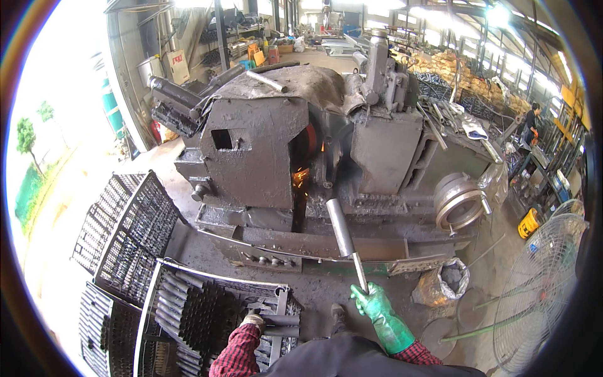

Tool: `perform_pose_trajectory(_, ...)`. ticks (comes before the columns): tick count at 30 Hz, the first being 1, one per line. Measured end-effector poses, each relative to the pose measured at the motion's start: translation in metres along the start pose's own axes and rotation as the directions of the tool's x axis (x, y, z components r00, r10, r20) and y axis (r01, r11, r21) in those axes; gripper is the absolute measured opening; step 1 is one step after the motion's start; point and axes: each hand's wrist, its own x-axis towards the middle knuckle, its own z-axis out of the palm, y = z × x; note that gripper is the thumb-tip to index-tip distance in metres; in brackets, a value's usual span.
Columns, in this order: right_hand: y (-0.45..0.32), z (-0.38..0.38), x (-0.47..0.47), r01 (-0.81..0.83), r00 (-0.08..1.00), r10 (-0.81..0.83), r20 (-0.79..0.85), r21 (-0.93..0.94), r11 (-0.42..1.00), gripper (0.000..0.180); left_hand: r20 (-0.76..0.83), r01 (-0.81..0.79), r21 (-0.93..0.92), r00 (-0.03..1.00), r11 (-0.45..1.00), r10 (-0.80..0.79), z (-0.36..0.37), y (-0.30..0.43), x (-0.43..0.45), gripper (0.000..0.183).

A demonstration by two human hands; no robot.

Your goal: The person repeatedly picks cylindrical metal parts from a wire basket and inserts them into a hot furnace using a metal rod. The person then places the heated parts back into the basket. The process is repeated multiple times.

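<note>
My right hand [374,301], in a long green rubber glove, grips the thin end of a metal rod. A thicker metal tube [341,228] extends from that rod, tilted up and left towards the machine. My left hand [253,320], in a pale work glove, is at the crate of dark metal tubes, touching the end of a dark tube [281,320]; its fingers are partly hidden. Before me stands a heavy, grimy grinding machine [254,155], with orange sparks [300,178] in its central opening.
A wire crate [212,273] stacked with tubes stands at lower left, beside a mesh rack [132,231]. A handwheel [459,202], an open sack [452,280] and a floor fan [541,292] are to the right. A person [532,123] works farther back.
</note>
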Motion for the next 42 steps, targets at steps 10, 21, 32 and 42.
perform_pose_trajectory(10, -0.104, 0.018, 0.057, 0.115, 0.989, -0.133, 0.065, 0.229, 0.967, 0.036, 0.081, 0.041, -0.056, 0.996, 0.998, -0.036, -0.006, 0.002, 0.014, 0.048)
perform_pose_trajectory(21, -0.214, 0.081, 0.261, -0.046, 0.971, -0.095, 0.218, 0.562, 0.826, 0.033, 0.104, 0.075, -0.072, 0.992, 0.995, -0.067, 0.037, -0.001, 0.027, 0.046)
perform_pose_trajectory(32, -0.174, 0.041, 0.196, -0.27, 0.915, -0.037, 0.401, 0.679, 0.682, 0.027, 0.016, -0.008, -0.105, 1.0, 0.994, 0.01, 0.078, -0.014, 0.067, 0.043)
perform_pose_trajectory(42, -0.094, -0.039, 0.028, 0.237, 0.913, -0.139, 0.384, -0.22, 0.946, 0.03, 0.097, 0.296, -0.721, 0.938, 0.627, -0.332, 0.016, 0.001, 0.038, 0.049)
